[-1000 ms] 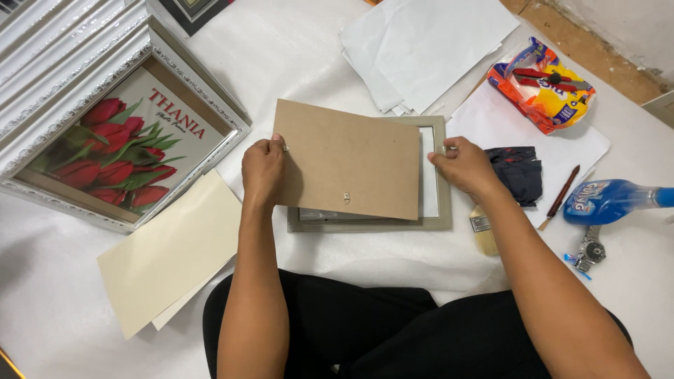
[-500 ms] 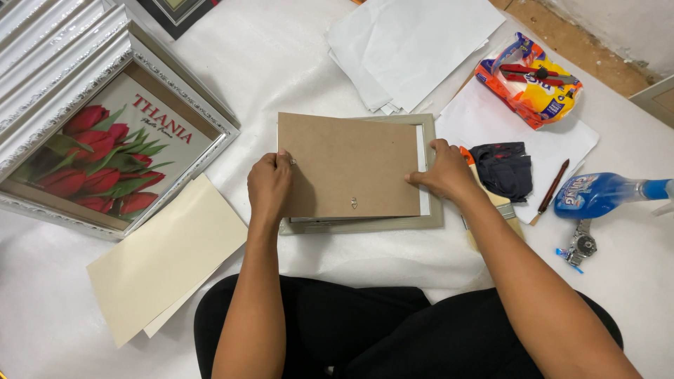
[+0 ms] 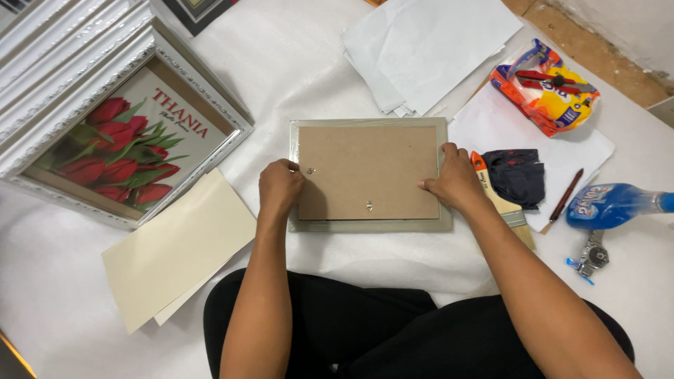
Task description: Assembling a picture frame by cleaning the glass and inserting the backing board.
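Note:
A small grey picture frame (image 3: 371, 226) lies face down on the white sheet in front of me. A brown backing board (image 3: 368, 172) sits flat inside it, with two small metal clips on it. My left hand (image 3: 279, 185) presses its fingertips on the board's left edge. My right hand (image 3: 453, 181) rests against the board's right edge and the frame's side. Neither hand is lifting the board now.
A large silver frame with a red tulip print (image 3: 119, 140) lies at the left, cream card sheets (image 3: 175, 247) below it. White papers (image 3: 428, 49) lie at the back. At the right are a paintbrush (image 3: 502, 203), dark cloth (image 3: 519, 175), snack bag (image 3: 547, 88), blue spray bottle (image 3: 611, 205) and a wristwatch (image 3: 593, 254).
The backing board was held tilted over the frame; it now lies flat and squared inside it. Both hands have moved to its left and right edges.

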